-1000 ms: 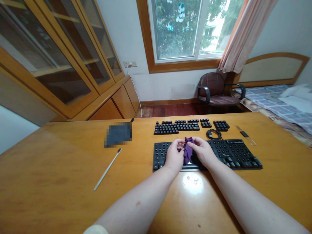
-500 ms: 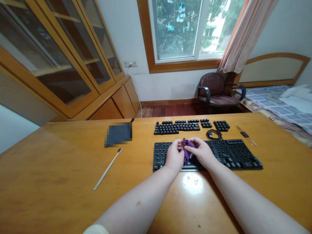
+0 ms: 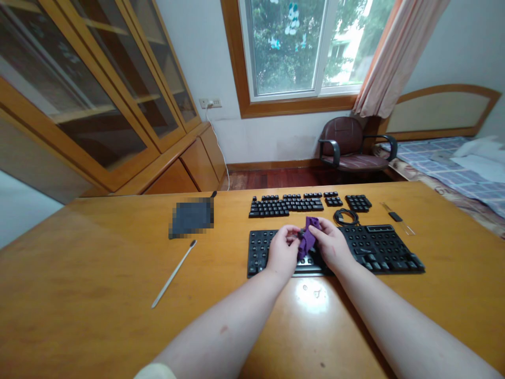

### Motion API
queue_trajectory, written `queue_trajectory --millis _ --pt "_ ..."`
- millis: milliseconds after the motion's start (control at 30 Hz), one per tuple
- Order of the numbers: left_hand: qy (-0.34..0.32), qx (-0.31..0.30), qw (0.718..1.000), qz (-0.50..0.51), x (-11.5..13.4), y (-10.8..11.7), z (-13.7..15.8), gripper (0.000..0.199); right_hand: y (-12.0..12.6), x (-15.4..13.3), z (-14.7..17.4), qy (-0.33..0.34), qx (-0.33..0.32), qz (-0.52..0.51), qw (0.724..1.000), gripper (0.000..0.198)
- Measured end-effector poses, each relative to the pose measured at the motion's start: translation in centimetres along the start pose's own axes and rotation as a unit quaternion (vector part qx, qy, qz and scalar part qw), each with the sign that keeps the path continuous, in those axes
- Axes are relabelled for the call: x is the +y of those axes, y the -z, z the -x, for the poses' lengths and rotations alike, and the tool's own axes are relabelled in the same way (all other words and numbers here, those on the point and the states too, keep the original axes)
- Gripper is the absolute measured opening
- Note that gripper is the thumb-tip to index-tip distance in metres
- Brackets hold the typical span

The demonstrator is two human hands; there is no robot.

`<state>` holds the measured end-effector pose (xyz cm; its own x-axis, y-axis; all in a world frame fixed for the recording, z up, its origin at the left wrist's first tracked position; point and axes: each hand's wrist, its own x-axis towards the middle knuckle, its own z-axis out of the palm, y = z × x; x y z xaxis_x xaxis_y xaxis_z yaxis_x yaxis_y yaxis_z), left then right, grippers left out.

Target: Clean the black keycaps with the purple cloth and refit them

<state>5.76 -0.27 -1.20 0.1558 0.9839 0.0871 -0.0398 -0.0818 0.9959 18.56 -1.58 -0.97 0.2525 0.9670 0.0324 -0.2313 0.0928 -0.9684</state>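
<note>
My right hand [image 3: 333,245] is closed on a crumpled purple cloth [image 3: 309,239], pinched between thumb and fingers. Beside it my left hand [image 3: 283,248] is closed too, its fingertips around a small dark piece that looks like a keycap [image 3: 300,233], touching the cloth and partly hidden. Both hands are just above a black keyboard [image 3: 382,247] with most of its keycaps off; a few large keys are still on its right part. My hands cover the middle of the keyboard.
Loose black keycaps [image 3: 272,209] lie in rows behind the keyboard, with a coiled cable [image 3: 346,217] and a wire keycap puller [image 3: 395,216] to the right. On the left are a long white-handled brush [image 3: 173,275] and a blurred dark pouch [image 3: 191,218]. The wooden desk [image 3: 98,273] carries everything.
My right hand has shifted slightly right and up with the cloth, turning it and drawing it a little away from my left fingers. The dark piece shows more now.
</note>
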Motion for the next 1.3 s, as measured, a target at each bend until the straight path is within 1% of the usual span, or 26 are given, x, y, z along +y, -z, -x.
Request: queue_trajectory --millis 133,233,300,400,533,600,700,800,933,1067,1133,1200,1300 --pt "0.01 -0.003 0.999 0.032 -0.1 0.0 0.0 0.019 0.2 -0.1 0.2 0.001 0.032 -0.005 0.999 0.026" --pt "0.011 0.004 0.999 0.036 0.0 0.0 0.0 0.02 0.2 -0.2 0.3 -0.003 0.028 -0.014 1.0 0.021" --pt "0.013 0.007 1.0 0.023 0.1 0.1 0.0 0.023 0.2 -0.3 0.5 0.015 0.025 -0.003 1.0 0.016" --pt "0.013 -0.001 1.0 0.002 0.3 0.2 0.1 0.027 0.3 -0.6 0.7 0.062 0.018 0.062 0.996 0.012" --pt "-0.001 -0.012 1.0 -0.02 0.5 0.3 0.2 0.029 0.7 -1.2 1.1 0.068 -0.047 0.144 0.986 0.024" --pt "-0.008 -0.01 1.0 -0.026 0.5 0.3 0.2 0.027 0.8 -1.6 1.2 0.079 -0.058 0.187 0.977 0.025" --pt "-0.007 -0.007 1.0 -0.013 0.4 0.2 0.2 0.026 0.9 -2.1 1.3 0.092 -0.033 0.289 0.952 0.029" --pt "-0.008 -0.011 1.0 -0.001 0.3 0.2 0.2 0.024 0.8 -2.4 1.4 0.098 -0.047 0.373 0.922 0.035" --pt "-0.021 -0.03 0.999 -0.009 0.3 0.1 0.4 0.023 0.9 -3.1 1.5 0.121 -0.069 0.447 0.884 0.03" --pt "-0.028 -0.041 0.999 -0.011 0.3 0.0 0.6 0.024 1.8 -4.8 1.7 0.137 -0.048 0.508 0.849 0.032" --pt "-0.037 -0.039 0.998 -0.018 0.3 0.1 0.6 0.023 2.4 -5.7 2.0 0.114 -0.061 0.544 0.829 0.031" --pt "-0.041 -0.04 0.998 -0.027 0.3 0.1 0.6 0.02 2.8 -6.2 2.5 0.073 -0.097 0.573 0.811 0.028" --pt "-0.042 -0.042 0.997 -0.049 0.5 0.1 0.7 0.018 2.8 -5.8 3.3 0.035 -0.138 0.593 0.793 0.026"
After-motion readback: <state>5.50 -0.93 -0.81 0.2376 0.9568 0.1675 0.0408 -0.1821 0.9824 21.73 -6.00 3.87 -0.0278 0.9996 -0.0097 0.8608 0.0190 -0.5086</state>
